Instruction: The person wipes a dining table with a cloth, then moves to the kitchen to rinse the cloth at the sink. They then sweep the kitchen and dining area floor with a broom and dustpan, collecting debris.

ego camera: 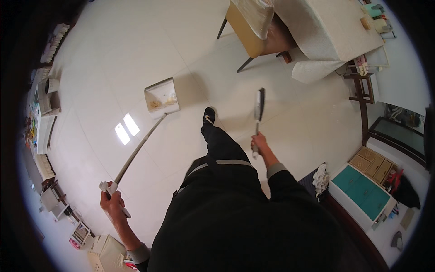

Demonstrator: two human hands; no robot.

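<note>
My left hand (pixel 112 203) grips the upper end of a long-handled dustpan (pixel 161 87), close to its white end fitting. The grey handle (pixel 141 144) slants away from me to the white pan, which is low over or on the floor; I cannot tell which. Inside the pan lie yellowish scraps (pixel 155 104) and small dark bits, and comb-like teeth line its near side. My right hand (pixel 259 143) is closed around the short handle of a brush (pixel 259 104) with a dark side and a lighter side. The brush head points away from me, apart from the dustpan.
A yellow-brown chair (pixel 243 34) with dark legs stands ahead beside a cloth-covered table (pixel 343 30). Teal drawers (pixel 361 191) are at the right, near a dark mat (pixel 311 178). A white bin (pixel 52 86) stands at the left, and a cardboard box (pixel 106 253) at the lower left.
</note>
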